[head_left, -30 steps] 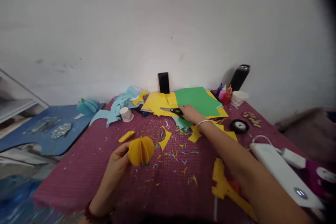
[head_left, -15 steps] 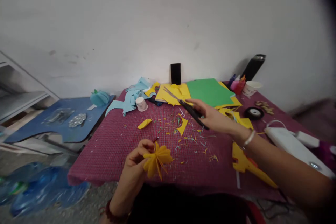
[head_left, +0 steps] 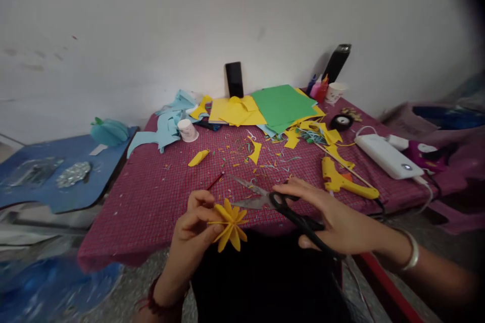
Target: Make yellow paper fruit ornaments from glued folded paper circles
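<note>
My left hand [head_left: 191, 229] pinches a yellow paper flower [head_left: 232, 229] by its left side, its folded petals spread outward. In my right hand [head_left: 335, 219] is a pair of black-handled scissors [head_left: 261, 200], with fingers in the handles. The scissor blades are apart and point left, the lower one close above the flower's petals; I cannot tell whether they touch. A thin dark red stick [head_left: 215, 180] shows just beyond my left fingers. Small paper clippings lie on the checked cloth in front of both hands, along with a folded yellow paper piece [head_left: 198, 158].
Green sheets [head_left: 284, 108] and yellow sheets [head_left: 231, 111] lie at the back before a leaning phone [head_left: 234, 79]. A paper cup [head_left: 187, 130] and blue scraps [head_left: 166, 128] are left. Rightward are a yellow glue gun [head_left: 346, 184], white power bank [head_left: 388, 156] and black bottle [head_left: 336, 63].
My right hand has brought the scissors down and toward me, beside the flower, and their blades have opened wider. The flower has turned to face upward. The view has shifted.
</note>
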A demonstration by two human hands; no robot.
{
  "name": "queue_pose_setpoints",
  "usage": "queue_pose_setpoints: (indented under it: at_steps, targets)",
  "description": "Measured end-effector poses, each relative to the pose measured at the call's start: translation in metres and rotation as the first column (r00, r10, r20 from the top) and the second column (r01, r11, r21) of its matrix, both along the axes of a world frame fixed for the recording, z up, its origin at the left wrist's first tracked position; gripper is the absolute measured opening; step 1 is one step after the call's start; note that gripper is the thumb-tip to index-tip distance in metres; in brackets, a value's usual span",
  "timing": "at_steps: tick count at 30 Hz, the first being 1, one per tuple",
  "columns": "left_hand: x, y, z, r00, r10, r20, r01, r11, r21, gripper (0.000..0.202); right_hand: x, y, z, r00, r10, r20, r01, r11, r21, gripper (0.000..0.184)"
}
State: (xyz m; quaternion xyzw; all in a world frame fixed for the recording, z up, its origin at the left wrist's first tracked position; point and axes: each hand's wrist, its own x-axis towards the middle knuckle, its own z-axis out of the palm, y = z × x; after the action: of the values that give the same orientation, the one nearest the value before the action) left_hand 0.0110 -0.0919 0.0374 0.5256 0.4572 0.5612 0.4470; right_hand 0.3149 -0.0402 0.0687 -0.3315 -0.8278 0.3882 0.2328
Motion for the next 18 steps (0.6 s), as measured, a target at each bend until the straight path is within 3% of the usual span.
queue_pose_setpoints:
  at_steps: [2,6,11,14,18]
  targets:
    - [0.000,-0.007,0.002,1.000,0.005,-0.013,-0.005,1.000,-0.025,0.006,0.000,-0.003,-0.007,1.000,-0.024,-0.017,0.024,1.000,0.002,0.074]
    - [0.009,-0.018,0.002,0.993,-0.048,0.107,0.061,0.991,-0.118,0.011,-0.020,-0.013,-0.021,0.953,-0.097,-0.288,0.050,0.985,-0.166,0.057]
    - [0.029,-0.025,-0.002,0.929,-0.051,0.366,0.144,0.962,-0.232,0.010,-0.054,-0.024,-0.033,0.802,-0.064,-0.594,-0.100,0.966,-0.239,0.072]
    - [0.040,-0.028,0.000,0.890,-0.047,0.453,0.193,0.940,-0.282,0.010,-0.067,-0.026,-0.033,0.692,-0.042,-0.721,-0.204,0.946,-0.251,0.081]
    - [0.051,-0.031,0.006,0.855,-0.035,0.517,0.233,0.917,-0.323,0.011,-0.074,-0.027,-0.033,0.584,-0.006,-0.811,-0.324,0.915,-0.241,0.078]
